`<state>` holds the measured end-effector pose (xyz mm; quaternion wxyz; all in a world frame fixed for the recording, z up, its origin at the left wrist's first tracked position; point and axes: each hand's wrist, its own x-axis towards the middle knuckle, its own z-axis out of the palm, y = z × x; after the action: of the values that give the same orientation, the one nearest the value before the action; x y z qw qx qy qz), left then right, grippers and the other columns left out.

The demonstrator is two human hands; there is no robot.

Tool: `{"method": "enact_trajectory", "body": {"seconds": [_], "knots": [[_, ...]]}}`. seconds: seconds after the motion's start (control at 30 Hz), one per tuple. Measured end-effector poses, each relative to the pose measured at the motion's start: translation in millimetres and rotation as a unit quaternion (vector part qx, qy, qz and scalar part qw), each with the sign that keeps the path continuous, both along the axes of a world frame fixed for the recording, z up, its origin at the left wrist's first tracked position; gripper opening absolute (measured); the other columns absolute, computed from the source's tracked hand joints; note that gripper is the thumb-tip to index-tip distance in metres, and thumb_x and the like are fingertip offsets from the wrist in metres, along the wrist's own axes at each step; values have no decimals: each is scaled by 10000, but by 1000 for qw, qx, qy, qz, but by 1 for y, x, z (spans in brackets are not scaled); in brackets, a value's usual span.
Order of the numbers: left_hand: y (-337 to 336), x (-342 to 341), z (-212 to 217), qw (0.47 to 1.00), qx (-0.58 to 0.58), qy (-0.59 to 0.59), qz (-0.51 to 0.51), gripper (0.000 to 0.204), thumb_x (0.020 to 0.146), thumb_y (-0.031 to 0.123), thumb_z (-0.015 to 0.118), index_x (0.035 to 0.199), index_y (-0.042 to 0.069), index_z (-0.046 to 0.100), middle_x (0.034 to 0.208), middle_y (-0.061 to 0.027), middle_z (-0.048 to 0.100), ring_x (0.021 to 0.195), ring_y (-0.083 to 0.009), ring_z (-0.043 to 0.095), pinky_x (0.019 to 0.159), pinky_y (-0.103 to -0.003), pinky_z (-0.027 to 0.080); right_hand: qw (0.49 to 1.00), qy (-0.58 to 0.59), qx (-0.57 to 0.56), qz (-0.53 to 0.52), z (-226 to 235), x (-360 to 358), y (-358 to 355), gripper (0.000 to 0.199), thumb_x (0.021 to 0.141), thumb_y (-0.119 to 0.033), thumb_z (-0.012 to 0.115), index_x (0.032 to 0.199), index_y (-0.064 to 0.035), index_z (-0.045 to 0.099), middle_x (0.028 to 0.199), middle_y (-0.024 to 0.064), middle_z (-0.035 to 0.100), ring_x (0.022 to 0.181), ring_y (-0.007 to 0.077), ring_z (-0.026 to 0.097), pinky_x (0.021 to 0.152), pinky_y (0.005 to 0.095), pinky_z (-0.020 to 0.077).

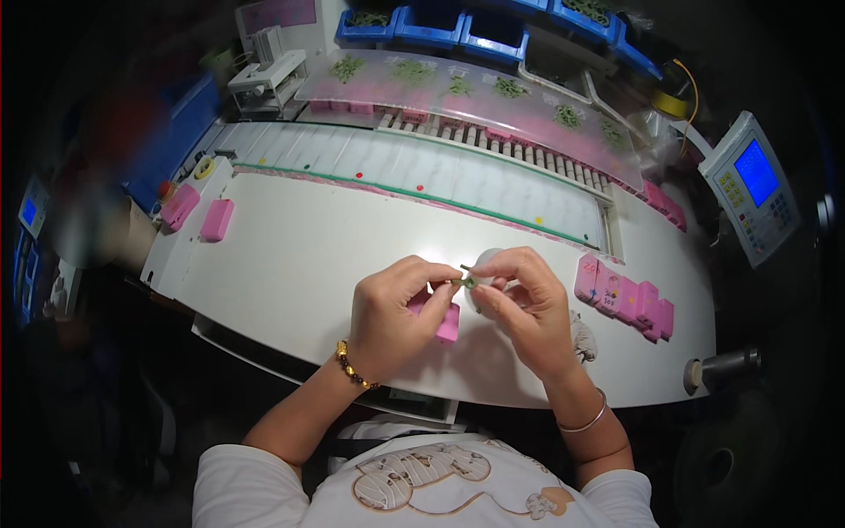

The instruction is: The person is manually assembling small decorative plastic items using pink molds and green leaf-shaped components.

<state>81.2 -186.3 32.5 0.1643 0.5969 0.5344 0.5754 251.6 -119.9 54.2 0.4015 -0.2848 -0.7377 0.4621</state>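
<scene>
White shirt (pixel 422 506) at the bottom edge; above, left hand (pixel 392 304) and right hand (pixel 528 304) pinch a small green piece (pixel 470 282) near centre. Left fingers partly hide a pink block (pixel 449 326) on the desk (pixel 290 251); pink blocks (pixel 627 297) lie right, rollers (pixel 521 155) and blue bins (pixel 495 47) above.

Bright light washes my smooth white table (pixel 290 255), softly shadowed beneath my bare right hand (pixel 524 308); fisheye distortion curves the surroundings, dim and blurred at left.
</scene>
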Motion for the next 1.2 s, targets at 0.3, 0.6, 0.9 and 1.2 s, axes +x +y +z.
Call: {"method": "enact_trajectory", "body": {"seconds": [0.3,0.6,0.9,1.2], "knots": [[3,-13,-9,935,-209,-276,-78,172,892,39,657,1053,-17,677,818,-60,672,730,-106,652,663,-225,537,972,-80,-220,35,26,39,48,118,887,-161,700,936,-62,658,802,-16,655,719,45,580,616,181,448],[4,-16,-24,902,-257,-335,-95,150,916,74,648,1006,-41,683,836,-71,689,775,-96,656,704,-227,538,931,-283,-224,-54,78,101,166,163,813,-203,759,874,-70,687,823,16,683,700,88,601,632,236,481],[3,-17,-22,908,-254,-322,-87,146,924,82,633,993,-36,685,787,-71,674,723,-99,639,670,-226,523,911,-350,-218,5,89,91,208,111,796,-158,760,843,-69,714,762,20,679,635,88,592,572,251,494],[6,-18,-29,907,-231,-337,-99,152,934,81,618,992,-47,673,790,-75,660,719,-102,628,668,-230,521,975,7,-152,-161,84,112,252,394,901,-283,695,1161,5,628,1094,119,687,911,164,667,739,272,552]]}}
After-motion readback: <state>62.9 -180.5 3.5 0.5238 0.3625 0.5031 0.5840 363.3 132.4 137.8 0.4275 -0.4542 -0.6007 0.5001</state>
